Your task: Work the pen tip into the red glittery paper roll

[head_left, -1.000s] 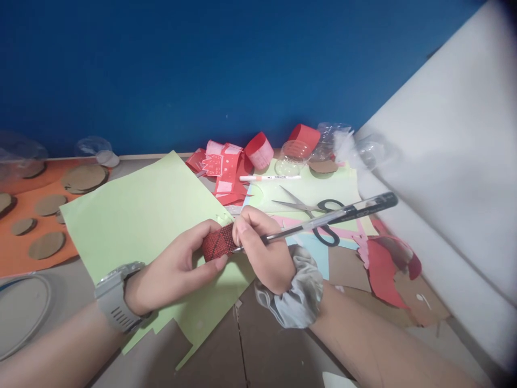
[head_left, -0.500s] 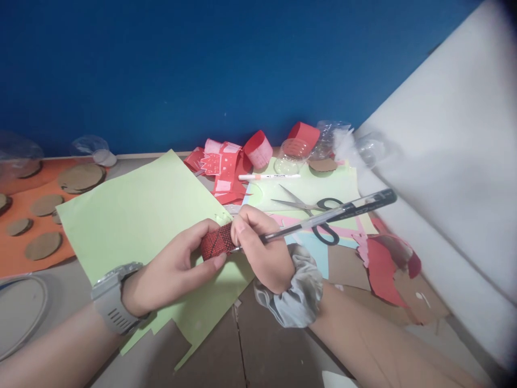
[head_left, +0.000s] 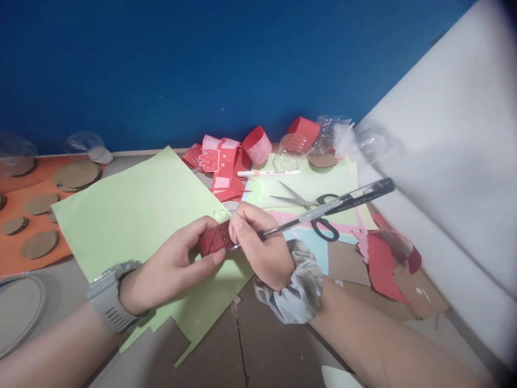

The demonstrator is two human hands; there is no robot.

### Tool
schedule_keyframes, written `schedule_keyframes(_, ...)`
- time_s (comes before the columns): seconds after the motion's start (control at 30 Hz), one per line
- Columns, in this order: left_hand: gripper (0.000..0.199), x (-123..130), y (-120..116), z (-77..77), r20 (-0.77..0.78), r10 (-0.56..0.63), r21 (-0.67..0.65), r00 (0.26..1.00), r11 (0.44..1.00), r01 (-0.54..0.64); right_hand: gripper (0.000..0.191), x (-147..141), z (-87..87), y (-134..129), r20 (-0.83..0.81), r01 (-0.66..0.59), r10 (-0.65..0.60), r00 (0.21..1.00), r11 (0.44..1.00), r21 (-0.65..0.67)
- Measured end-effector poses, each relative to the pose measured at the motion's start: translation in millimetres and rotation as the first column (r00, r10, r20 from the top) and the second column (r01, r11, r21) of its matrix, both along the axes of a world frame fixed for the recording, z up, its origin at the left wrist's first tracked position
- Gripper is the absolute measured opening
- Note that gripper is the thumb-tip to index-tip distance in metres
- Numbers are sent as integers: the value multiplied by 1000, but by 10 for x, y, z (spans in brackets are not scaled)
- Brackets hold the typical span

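My left hand [head_left: 181,261] grips a small red curved paper piece [head_left: 215,240] covered in a dark crosshatched pattern, with the thumb along its lower edge. A gel pen [head_left: 323,212] with a clear barrel and black end is pinched in my right hand [head_left: 260,242]. The pen's tip meets the right side of the red piece, and my right fingertips rest against that piece too. Beneath both hands lies a large light green paper sheet [head_left: 133,210], its lower edge cut in steps.
Open scissors [head_left: 311,205] lie right of my hands on coloured papers, below a white marker [head_left: 269,173]. Red paper rings [head_left: 257,145] and clear plastic cups [head_left: 291,151] stand along the blue wall [head_left: 226,64]. Cardboard discs [head_left: 39,245] lie on orange paper at left.
Both hands keep their hold on the red piece and the pen. The pen's far end has dipped slightly. The whole view has shifted a little.
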State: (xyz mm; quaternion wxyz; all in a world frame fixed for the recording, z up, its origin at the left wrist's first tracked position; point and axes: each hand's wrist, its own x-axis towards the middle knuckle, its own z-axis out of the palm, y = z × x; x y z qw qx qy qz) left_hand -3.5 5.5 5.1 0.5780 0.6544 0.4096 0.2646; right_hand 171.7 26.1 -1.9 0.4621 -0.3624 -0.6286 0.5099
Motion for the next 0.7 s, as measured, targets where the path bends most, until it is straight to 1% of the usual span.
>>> schedule_keyframes(0.17, 15, -3, 1, -20, 2, 4, -8, 1000, 1000, -4, 28, 0, -3, -8, -17, 5, -5, 1000, 1000, -13)
schedule_keyframes(0.3, 16, -7, 3, -22, 15, 5, -30, 1000, 1000, -4, 27, -2, -4, -9, 3, -1, 1, 1000, 1000, 6)
schedule_keyframes(0.4, 14, -17, 7, -10, 48, -7, -35, 999, 999, 9, 27, -2, -2, -5, 0, 6, -6, 1000, 1000, 10)
schedule_keyframes(0.53, 9, -24, 14, -2, 105, -30, -34, 994, 999, 34, 28, -4, 9, -3, -27, 6, -7, 1000, 1000, -20)
schedule_keyframes(0.7, 8, -8, 23, 0, 121, -22, -40, 992, 999, 27, 28, -8, 14, -7, -26, 8, -8, 1000, 1000, -13)
